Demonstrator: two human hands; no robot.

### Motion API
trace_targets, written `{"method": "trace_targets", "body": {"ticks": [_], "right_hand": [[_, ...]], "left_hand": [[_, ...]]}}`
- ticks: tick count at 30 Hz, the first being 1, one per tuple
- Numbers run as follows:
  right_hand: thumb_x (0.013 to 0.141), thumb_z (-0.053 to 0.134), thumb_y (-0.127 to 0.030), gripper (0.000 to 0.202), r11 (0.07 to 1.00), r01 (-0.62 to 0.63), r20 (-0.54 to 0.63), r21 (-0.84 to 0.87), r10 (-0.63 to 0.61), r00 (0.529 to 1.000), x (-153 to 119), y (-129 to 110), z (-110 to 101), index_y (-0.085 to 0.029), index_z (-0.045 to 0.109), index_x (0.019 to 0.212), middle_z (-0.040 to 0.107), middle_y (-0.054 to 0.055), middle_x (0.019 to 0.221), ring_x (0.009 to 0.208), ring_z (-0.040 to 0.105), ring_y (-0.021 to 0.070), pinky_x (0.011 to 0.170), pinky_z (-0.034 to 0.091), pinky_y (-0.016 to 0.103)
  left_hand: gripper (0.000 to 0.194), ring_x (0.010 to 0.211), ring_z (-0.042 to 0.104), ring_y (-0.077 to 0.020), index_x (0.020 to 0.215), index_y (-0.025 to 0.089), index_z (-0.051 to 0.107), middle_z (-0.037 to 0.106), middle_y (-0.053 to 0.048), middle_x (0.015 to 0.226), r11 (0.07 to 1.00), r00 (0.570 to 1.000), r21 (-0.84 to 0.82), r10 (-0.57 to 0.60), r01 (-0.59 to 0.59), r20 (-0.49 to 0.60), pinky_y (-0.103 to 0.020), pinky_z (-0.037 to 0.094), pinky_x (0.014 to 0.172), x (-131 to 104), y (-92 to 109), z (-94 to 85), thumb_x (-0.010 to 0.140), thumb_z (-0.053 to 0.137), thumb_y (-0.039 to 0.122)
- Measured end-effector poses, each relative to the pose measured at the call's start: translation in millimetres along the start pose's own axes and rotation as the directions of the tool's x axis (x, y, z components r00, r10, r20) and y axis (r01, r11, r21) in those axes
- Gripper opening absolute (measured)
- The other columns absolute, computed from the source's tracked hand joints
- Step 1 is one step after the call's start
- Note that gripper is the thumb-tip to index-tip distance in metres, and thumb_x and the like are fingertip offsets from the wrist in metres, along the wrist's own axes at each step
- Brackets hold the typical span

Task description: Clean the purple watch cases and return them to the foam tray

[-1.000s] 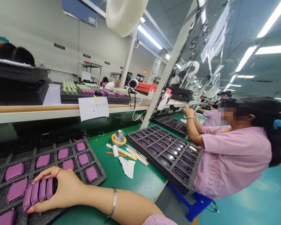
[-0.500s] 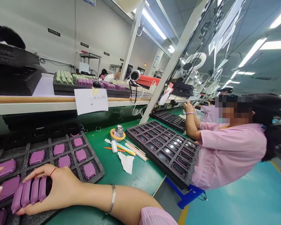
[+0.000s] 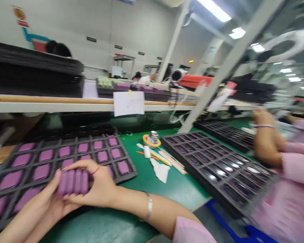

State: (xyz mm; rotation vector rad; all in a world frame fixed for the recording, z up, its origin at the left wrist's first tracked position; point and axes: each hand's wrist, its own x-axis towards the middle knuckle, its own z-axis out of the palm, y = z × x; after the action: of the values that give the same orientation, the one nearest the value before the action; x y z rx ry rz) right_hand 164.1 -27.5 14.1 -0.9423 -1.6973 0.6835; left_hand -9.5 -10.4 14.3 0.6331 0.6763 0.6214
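My right hand (image 3: 101,185) grips a row of several purple watch cases (image 3: 73,182), pressed face to face, with the thumb below and the fingers over the top. At the left end of that row, my left hand (image 3: 48,199) closes on it too, one fingertip at its upper corner; the other fingers are partly hidden below. Both hands are above the near part of a black foam tray (image 3: 128,162). Single purple cases, such as one watch case (image 3: 123,167), lie in its compartments. My forearms hide some compartments.
Right of the tray, a yellow tape roll (image 3: 155,144), pen-like tools (image 3: 173,162) and a crumpled white tissue (image 3: 160,170) lie on the green table (image 3: 139,195). Beyond stands a second foam tray (image 3: 164,140) with dark-faced parts. A co-worker's arm (image 3: 264,145) is at the right.
The view has swung left, so the scene sits further right. My left hand, apart from the row before, now meets its left end. My right hand still holds the row.
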Motion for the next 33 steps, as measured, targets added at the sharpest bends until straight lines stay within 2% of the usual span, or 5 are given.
{"method": "trace_targets", "body": {"ticks": [3, 6, 11, 24, 33], "right_hand": [[0.063, 0.090, -0.024, 0.079, 0.996, 0.029, 0.024, 0.086, -0.031, 0.999, 0, -2, -4, -0.024, 0.052, 0.132, 0.072, 0.003, 0.125, 0.116, 0.069, 0.0176, 0.106, 0.051, 0.032], [0.067, 0.088, -0.019, 0.086, 0.992, 0.019, 0.070, 0.128, -0.028, 0.997, -1, -6, -9, -0.026, 0.044, 0.140, 0.071, 0.006, 0.126, 0.118, 0.067, 0.0190, 0.108, 0.050, 0.037], [0.073, 0.085, -0.022, 0.087, 0.995, 0.102, 0.066, -0.008, -0.101, 0.993, -13, -14, -9, -0.030, 0.039, 0.146, 0.073, 0.005, 0.120, 0.111, 0.072, 0.0207, 0.104, 0.055, 0.037], [0.077, 0.082, -0.030, 0.085, 0.975, 0.154, 0.054, -0.158, -0.147, 0.988, -22, -12, -6, -0.028, 0.038, 0.149, 0.074, 0.007, 0.120, 0.109, 0.073, 0.0245, 0.100, 0.060, 0.041], [0.080, 0.078, -0.030, 0.093, 0.972, 0.141, 0.143, -0.188, -0.115, 0.983, -20, -8, -11, -0.031, 0.028, 0.158, 0.076, 0.005, 0.117, 0.119, 0.068, 0.0287, 0.096, 0.063, 0.040]], "left_hand": [[0.040, 0.112, 0.069, -0.0250, 0.122, 0.017, 0.070, 0.078, -0.009, 0.113, 0.997, 0.988, 0.017, 0.082, -0.080, -0.130, -0.038, 0.056, 0.094, -12, 2, 28.7, 0.097, 0.059, 0.046], [0.063, 0.104, 0.072, -0.0292, 0.118, 0.010, 0.068, 0.077, -0.016, 0.107, 0.985, 0.990, 0.117, 0.132, -0.126, -0.047, -0.047, 0.053, 0.098, -12, 1, 36.0, 0.084, 0.068, 0.063], [0.076, 0.103, 0.071, -0.0297, 0.115, 0.010, 0.066, 0.074, -0.017, 0.105, 0.975, 0.985, 0.158, 0.144, -0.157, 0.094, -0.045, 0.051, 0.094, -16, -7, 22.9, 0.074, 0.070, 0.074], [0.072, 0.086, 0.064, -0.0205, 0.116, 0.015, 0.065, 0.067, -0.006, 0.094, 0.947, 0.980, 0.255, 0.195, -0.196, 0.028, -0.035, 0.049, 0.082, -20, -21, 13.8, 0.082, 0.056, 0.077], [0.048, 0.095, 0.069, -0.0216, 0.107, 0.016, 0.064, 0.071, -0.007, 0.100, 0.953, 0.983, 0.258, 0.131, -0.161, 0.128, -0.040, 0.051, 0.096, -23, -9, 16.5, 0.066, 0.088, 0.024]]}}
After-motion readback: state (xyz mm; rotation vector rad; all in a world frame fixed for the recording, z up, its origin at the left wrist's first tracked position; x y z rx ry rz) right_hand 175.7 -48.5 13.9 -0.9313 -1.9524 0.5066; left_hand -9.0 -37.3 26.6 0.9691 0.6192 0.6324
